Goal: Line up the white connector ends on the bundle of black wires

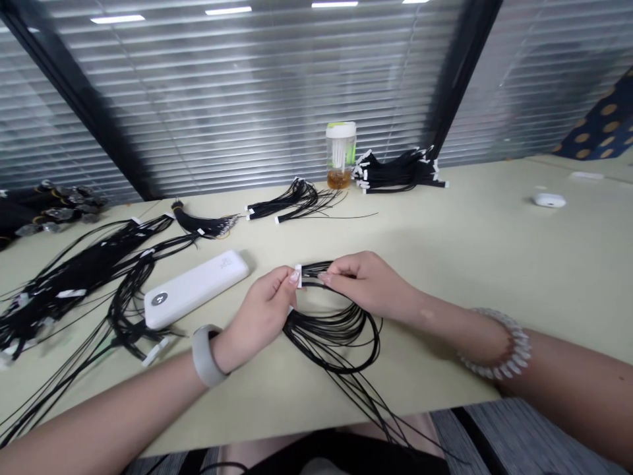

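Observation:
In the head view, my left hand point(271, 297) pinches a small white connector point(298, 276) at the end of a bundle of thin black wires point(331, 330). Just to its right, my right hand point(363, 284) has thumb and forefinger closed on the wires close to that connector. The wires loop round below both hands, and their loose ends run down over the table's front edge. A white power bank point(195, 290) lies left of my left hand, partly against another black wire bundle point(131, 307).
More black cable bundles point(89, 270) spread over the table's left side. Further wire bundles point(297, 198) and a stack with white connectors point(400, 170) lie at the back near a lidded cup point(341, 155). A white earbud case point(549, 200) sits right.

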`<state>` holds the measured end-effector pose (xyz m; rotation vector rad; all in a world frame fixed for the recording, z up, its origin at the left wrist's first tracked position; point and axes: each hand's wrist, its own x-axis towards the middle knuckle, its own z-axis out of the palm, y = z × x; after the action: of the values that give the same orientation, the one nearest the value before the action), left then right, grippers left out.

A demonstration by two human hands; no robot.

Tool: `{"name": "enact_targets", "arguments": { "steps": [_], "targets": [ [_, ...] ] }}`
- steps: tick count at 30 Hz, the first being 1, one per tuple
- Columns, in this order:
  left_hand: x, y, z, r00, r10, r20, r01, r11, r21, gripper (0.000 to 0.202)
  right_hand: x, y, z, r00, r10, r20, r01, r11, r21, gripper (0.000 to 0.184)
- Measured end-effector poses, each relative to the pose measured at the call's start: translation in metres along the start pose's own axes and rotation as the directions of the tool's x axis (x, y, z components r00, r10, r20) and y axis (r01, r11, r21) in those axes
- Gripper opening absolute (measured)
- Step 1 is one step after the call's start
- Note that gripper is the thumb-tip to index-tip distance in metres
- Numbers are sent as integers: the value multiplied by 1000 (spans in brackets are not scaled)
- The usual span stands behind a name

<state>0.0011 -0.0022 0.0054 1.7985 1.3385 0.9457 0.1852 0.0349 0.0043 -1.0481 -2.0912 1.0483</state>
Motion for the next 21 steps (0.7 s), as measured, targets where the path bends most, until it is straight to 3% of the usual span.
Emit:
{"name": "enact_targets", "arguments": {
  "steps": [21],
  "targets": [
    [0,0,1,999,16,32,-18,998,56,32,1,-1,4,998,-51,-24,50,998,-40,26]
  ]
}}
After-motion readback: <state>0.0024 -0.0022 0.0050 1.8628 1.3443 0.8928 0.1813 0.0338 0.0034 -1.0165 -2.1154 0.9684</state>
